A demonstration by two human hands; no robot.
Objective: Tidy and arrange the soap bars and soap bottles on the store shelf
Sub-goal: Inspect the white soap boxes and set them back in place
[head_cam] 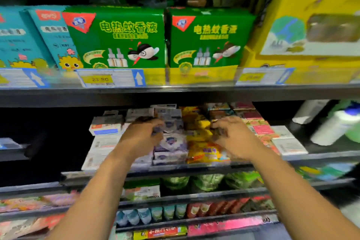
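On the middle shelf [194, 167] lie rows of soap bars: white boxes [105, 128] on the left, white and purple bars [171, 148] in the middle, yellow packs [204, 150] beside them, pink and red boxes [261, 128] on the right. My left hand [142, 134] reaches over the white and purple row, its fingers curled round one bar. My right hand [233, 136] is at the right edge of the yellow row and pinches a yellow pack. The picture is blurred. White soap bottles [331, 124] and a green one [353, 132] lie tilted at the far right.
The shelf above carries green mosquito-liquid boxes [116, 37], teal boxes [29, 39] and a yellow carton [311, 25], with price tags [109, 78] along its lip. Lower shelves hold green packs [206, 181], small bottles [152, 214] and red packets [214, 208]. The middle shelf's left part is dark.
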